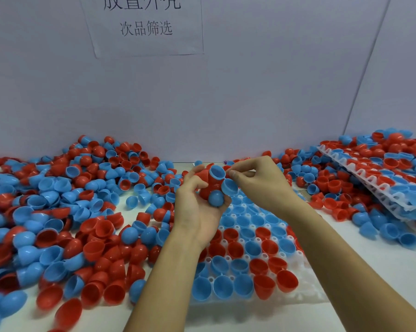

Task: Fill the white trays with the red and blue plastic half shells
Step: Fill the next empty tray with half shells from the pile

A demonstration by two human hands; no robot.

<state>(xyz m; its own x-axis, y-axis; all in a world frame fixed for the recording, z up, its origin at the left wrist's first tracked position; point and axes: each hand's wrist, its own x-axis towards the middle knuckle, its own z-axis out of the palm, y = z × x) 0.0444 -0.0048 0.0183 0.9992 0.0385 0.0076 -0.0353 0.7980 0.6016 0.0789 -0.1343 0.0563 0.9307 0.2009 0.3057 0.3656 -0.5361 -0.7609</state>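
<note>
Above the far end of the white tray (298, 257), the left hand (197, 207) cups a cluster of red and blue half shells (213, 185). The right hand (257, 183), just beside it, pinches the rim of the top blue shell (217, 172), whose mouth faces up. The tray's few bare cups lie directly below.

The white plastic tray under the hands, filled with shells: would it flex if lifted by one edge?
Probably. The white plastic tray looks thin and translucent, so it may sag. Its seated red and blue half shells sit loose, so they could spill.
</note>
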